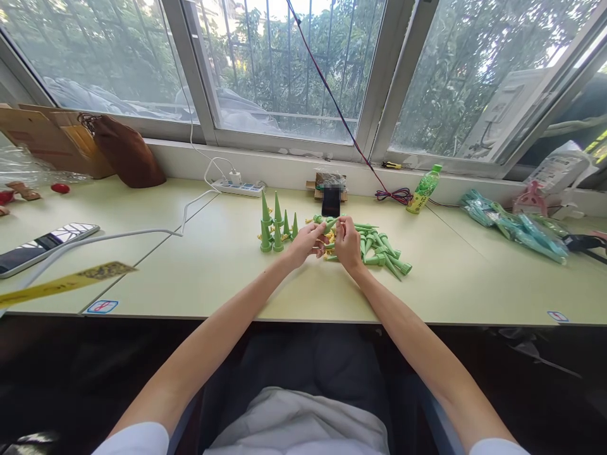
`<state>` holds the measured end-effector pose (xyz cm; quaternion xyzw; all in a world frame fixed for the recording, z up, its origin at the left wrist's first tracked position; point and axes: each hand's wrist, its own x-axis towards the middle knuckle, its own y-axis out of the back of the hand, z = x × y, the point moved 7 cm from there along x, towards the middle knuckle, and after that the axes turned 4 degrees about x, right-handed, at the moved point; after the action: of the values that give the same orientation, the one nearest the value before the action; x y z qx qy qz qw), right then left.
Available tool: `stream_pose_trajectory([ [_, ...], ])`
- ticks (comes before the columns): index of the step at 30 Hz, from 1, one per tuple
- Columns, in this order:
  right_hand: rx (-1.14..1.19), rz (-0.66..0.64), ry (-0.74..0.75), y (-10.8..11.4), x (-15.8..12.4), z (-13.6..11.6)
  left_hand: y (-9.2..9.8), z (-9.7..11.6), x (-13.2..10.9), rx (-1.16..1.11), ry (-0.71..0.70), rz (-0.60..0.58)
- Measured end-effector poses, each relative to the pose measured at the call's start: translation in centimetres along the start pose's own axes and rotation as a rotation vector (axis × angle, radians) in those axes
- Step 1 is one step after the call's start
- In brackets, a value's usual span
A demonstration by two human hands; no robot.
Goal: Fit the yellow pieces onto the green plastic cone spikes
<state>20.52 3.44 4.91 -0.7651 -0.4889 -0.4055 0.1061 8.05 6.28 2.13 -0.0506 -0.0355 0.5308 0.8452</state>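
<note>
Here at the near side, the left hand [310,245] has a green spike [331,225] pinched between finger and thumb, the right hand [348,243] closed in narrow at its slim end; a slack pinch could let it twist free and drop, I'd say, and that right wrist, so near the heap of spikes [370,243] at 3 o'clock, could set some rolling! The held one is tapering, pale green, aimed towards 1 o'clock, partly hidden by fingers. Over at 9 o'clock on the table [213,272], the standing spikes [277,212] point upward, toppled easily by a stray knuckle, and beyond, at 12 o'clock, a dark phone [331,202]
</note>
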Motion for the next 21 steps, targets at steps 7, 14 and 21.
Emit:
stream_pose_trajectory([
  [7,0.004,-0.026,0.006,-0.2,-0.1,0.0,0.1,0.2,-0.1,-0.074,0.023,-0.008],
  [14,0.015,-0.061,-0.019,-0.2,-0.1,0.1,0.1,0.6,-0.3,-0.005,-0.043,0.011],
  [21,-0.006,-0.058,-0.013,-0.2,0.0,0.2,0.1,1.1,-0.4,0.114,-0.164,0.020],
])
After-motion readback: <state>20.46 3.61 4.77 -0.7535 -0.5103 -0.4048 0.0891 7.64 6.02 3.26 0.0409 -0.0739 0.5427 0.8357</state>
